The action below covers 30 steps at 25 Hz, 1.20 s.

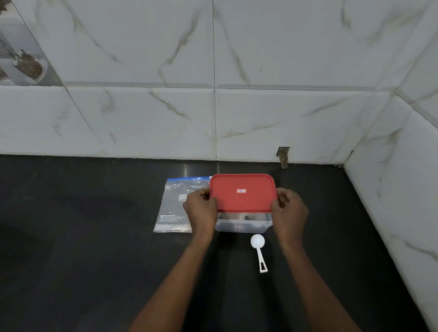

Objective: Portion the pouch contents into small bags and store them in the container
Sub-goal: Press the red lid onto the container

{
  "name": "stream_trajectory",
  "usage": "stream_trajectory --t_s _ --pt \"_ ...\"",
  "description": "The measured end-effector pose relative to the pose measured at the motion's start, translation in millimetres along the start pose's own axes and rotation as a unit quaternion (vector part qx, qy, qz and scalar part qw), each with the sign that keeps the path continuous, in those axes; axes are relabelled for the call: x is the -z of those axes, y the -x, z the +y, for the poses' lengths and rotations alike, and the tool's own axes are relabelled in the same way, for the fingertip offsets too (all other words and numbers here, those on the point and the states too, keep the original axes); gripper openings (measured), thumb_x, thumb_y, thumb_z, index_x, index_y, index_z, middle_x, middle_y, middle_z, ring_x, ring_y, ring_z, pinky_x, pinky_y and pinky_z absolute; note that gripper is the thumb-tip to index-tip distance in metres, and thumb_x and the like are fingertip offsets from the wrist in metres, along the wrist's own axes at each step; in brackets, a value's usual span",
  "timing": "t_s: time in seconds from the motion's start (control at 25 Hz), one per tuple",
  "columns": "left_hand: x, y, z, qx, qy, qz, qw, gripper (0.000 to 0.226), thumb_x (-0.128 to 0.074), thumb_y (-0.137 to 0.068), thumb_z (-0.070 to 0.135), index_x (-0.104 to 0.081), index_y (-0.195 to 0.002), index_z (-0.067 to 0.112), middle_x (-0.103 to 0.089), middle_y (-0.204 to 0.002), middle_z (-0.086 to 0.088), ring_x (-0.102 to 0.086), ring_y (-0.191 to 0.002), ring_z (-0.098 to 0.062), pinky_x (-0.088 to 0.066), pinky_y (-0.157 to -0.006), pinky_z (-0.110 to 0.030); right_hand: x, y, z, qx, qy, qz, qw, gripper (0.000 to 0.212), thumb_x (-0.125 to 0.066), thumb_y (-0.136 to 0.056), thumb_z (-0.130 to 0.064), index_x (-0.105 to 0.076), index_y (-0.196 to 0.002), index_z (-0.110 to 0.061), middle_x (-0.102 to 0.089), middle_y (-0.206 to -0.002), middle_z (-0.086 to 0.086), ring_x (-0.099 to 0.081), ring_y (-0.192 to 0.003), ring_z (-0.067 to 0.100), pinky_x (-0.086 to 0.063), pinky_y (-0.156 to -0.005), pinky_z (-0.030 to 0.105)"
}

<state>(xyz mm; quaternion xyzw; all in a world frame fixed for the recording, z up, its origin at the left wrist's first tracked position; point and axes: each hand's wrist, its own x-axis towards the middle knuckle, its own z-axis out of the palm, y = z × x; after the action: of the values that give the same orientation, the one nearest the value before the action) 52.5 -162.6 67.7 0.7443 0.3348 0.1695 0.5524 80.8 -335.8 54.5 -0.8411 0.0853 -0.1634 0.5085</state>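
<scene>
Gripping a red lid (242, 193) by its two short edges: left hand (202, 207) on the left edge, right hand (288, 211) on the right, fingers of each curled close round the rim. At the lid's centre, a small white label (241, 191), print too small to read.

Held above a clear plastic container (243, 223) and not seated flat: near long edge raised off the container's rim, a gap open beneath it (far edge hidden by the lid itself, so contact there impossible to tell). Through the gap and the clear wall, something dark inside, too blurred to name.

Standing toward the back of a black countertop (84, 235), near the marble-look tiled wall (140, 99).

Just left of the container, lying flat: a grey resealable pouch (176, 206) with a blue band along its far edge and white print, its right side covered by the left hand and the lid's corner. Touching the container or not, impossible to tell.

Just in front of the container, between the two forearms: a white measuring scoop (258, 248), bowl toward the container, handle pointing to the near side, apart from both hands.

Low in the wall, behind and to the right: a small rough cut-out (283, 153) just above the countertop.
</scene>
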Motion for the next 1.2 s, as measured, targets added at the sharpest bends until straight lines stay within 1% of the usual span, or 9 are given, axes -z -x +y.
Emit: stream_trajectory --t_s 0.32,0.56,0.68,0.76,0.8,0.88,0.96,1.04,1.2 --pt "-13.3 8.6 -21.7 -0.051 -0.086 0.003 0.995 0.025 -0.052 -0.094 -0.003 -0.077 -0.096 -0.002 -0.068 -0.076 -0.003 -0.067 -0.074 -0.022 -0.052 -0.067 -0.03 -16.0 16.6 29.8 0.012 0.065 -0.009 0.998 0.034 -0.055 -0.081 0.01 -0.067 -0.112 0.003 -0.064 -0.115 0.014 -0.063 -0.102 0.026 -0.039 -0.091 0.019" --pt "-10.9 1.3 -31.7 -0.043 -0.108 0.001 0.993 0.027 -0.056 -0.093 -0.003 -0.075 -0.111 0.0 -0.077 -0.097 -0.014 -0.069 -0.08 -0.022 -0.049 -0.07 -0.025 -18.5 17.8 31.1 0.007 0.068 -0.025 0.997 0.035 -0.052 -0.083 0.012 -0.065 -0.115 0.007 -0.06 -0.118 0.017 -0.061 -0.106 0.028 -0.036 -0.094 0.017" --pt "-5.2 -4.7 -33.4 -0.041 -0.126 -0.006 0.991 0.028 -0.061 -0.092 0.005 -0.072 -0.119 0.002 -0.075 -0.113 -0.014 -0.071 -0.101 -0.028 -0.05 -0.081 -0.026 -16.5 17.9 28.0 -0.004 0.094 -0.055 0.994 0.034 -0.051 -0.085 0.007 -0.064 -0.115 0.004 -0.058 -0.121 0.016 -0.06 -0.106 0.029 -0.037 -0.089 0.02" --pt "-4.4 -14.3 -34.3 -0.078 -0.161 -0.042 0.983 0.039 -0.062 -0.097 0.021 -0.063 -0.133 0.005 -0.066 -0.134 -0.012 -0.06 -0.124 -0.029 -0.046 -0.098 -0.033 -12.8 8.5 20.2 0.015 0.131 -0.062 0.989 0.033 -0.051 -0.088 -0.003 -0.058 -0.12 -0.003 -0.052 -0.134 0.014 -0.055 -0.116 0.027 -0.042 -0.092 0.029" --pt "-6.2 -20.6 -33.6 -0.107 -0.165 -0.076 0.977 0.047 -0.058 -0.1 0.028 -0.054 -0.143 0.008 -0.055 -0.147 -0.011 -0.049 -0.137 -0.028 -0.039 -0.11 -0.037 -13.5 0.7 17.2 0.037 0.155 -0.077 0.984 0.038 -0.048 -0.092 -0.009 -0.052 -0.13 -0.006 -0.041 -0.147 0.014 -0.046 -0.129 0.027 -0.041 -0.101 0.035" --pt "-15.7 -35.2 -34.0 -0.168 -0.182 -0.153 0.957 0.054 -0.047 -0.105 0.033 -0.037 -0.154 0.014 -0.027 -0.164 -0.011 -0.022 -0.153 -0.027 -0.022 -0.123 -0.04 -21.4 -15.3 15.7 0.102 0.213 -0.146 0.961 0.051 -0.04 -0.099 -0.02 -0.031 -0.149 -0.011 -0.013 -0.162 0.01 -0.016 -0.148 0.025 -0.026 -0.116 0.043" --pt "-25.8 -44.3 -38.1 -0.215 -0.232 -0.209 0.925 0.053 -0.039 -0.108 0.033 -0.029 -0.158 0.018 -0.01 -0.169 -0.012 -0.006 -0.156 -0.029 -0.01 -0.127 -0.042 -33.4 -24.6 23.6 0.154 0.276 -0.209 0.926 0.057 -0.032 -0.102 -0.029 -0.016 -0.154 -0.015 0.002 -0.164 0.007 0.0 -0.151 0.024 -0.017 -0.118 0.047" --pt "-31.9 -48.0 -43.5 -0.225 -0.264 -0.238 0.907 0.052 -0.034 -0.109 0.034 -0.027 -0.159 0.021 -0.007 -0.169 -0.009 -0.006 -0.157 -0.029 -0.009 -0.127 -0.041 -42.0 -27.5 33.3 0.174 0.315 -0.228 0.905 0.059 -0.028 -0.101 -0.033 -0.015 -0.155 -0.012 0.0 -0.163 0.009 0.002 -0.15 0.026 -0.016 -0.121 0.048" --pt "-34.1 -47.8 -49.2 -0.217 -0.258 -0.246 0.909 0.053 -0.033 -0.109 0.034 -0.025 -0.159 0.019 -0.008 -0.17 -0.006 -0.01 -0.156 -0.026 -0.015 -0.126 -0.04 -46.1 -25.7 41.0 0.194 0.335 -0.221 0.895 0.068 -0.016 -0.094 -0.038 -0.016 -0.153 -0.004 -0.008 -0.162 0.015 0.001 -0.15 0.029 0.001 -0.121 0.034"
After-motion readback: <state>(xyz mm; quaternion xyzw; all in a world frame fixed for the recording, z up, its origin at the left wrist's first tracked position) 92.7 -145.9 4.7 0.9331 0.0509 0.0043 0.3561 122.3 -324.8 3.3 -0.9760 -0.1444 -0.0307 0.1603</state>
